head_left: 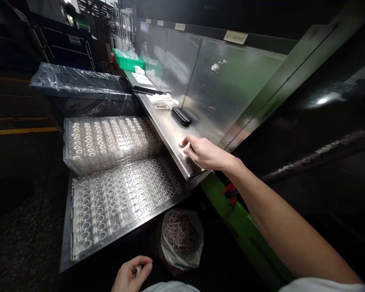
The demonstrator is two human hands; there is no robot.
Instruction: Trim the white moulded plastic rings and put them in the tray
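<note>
My right hand (200,152) reaches out over the near end of a narrow steel shelf (167,129), fingertips pinched around a small pale piece resting on it. My left hand (130,275) hangs low near my lap, fingers curled around a small part I cannot make out. Below the shelf lies a clear plastic tray (121,198) with several small rings in its pockets. A stack of like trays (109,140) stands just behind it.
A black case (181,116) and a white cloth (164,100) lie farther along the shelf. A bag-lined bin of scrap pieces (181,237) stands on the floor. A plastic-lined crate (79,87) is behind the trays, a green bin (127,61) at the back.
</note>
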